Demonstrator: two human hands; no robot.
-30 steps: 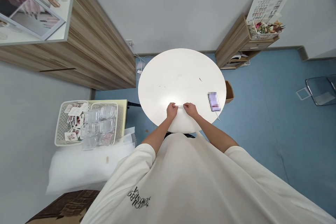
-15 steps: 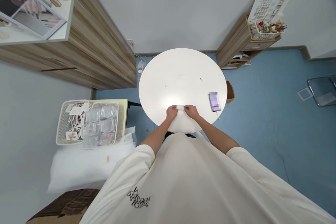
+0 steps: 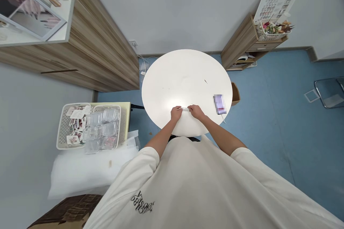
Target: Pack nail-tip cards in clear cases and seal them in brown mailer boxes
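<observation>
My left hand (image 3: 176, 113) and my right hand (image 3: 196, 111) are close together over the near part of a round white table (image 3: 185, 64). Between them is a small, clear, shiny piece (image 3: 185, 108), thin and seen nearly edge-on; its exact kind is too small to tell. The left fingers are closed on its left end, the right fingers on its right end. To the right of my right hand, a phone (image 3: 219, 104) with a blurred purple screen lies on the table, a white cable at its lower end.
At left, white baskets (image 3: 61, 128) hold printed cards and clear plastic boxes (image 3: 110, 114). Below them lies white foam wrap (image 3: 80, 171), then a cardboard box (image 3: 64, 214). A wooden cabinet (image 3: 107, 43) stands far left, a small shelf unit (image 3: 242, 43) far right. A bin (image 3: 235, 93) sits beside the table.
The clear piece between my hands has tilted and now looks thinner. My fingers have shifted slightly away from my body; both hands keep their grip.
</observation>
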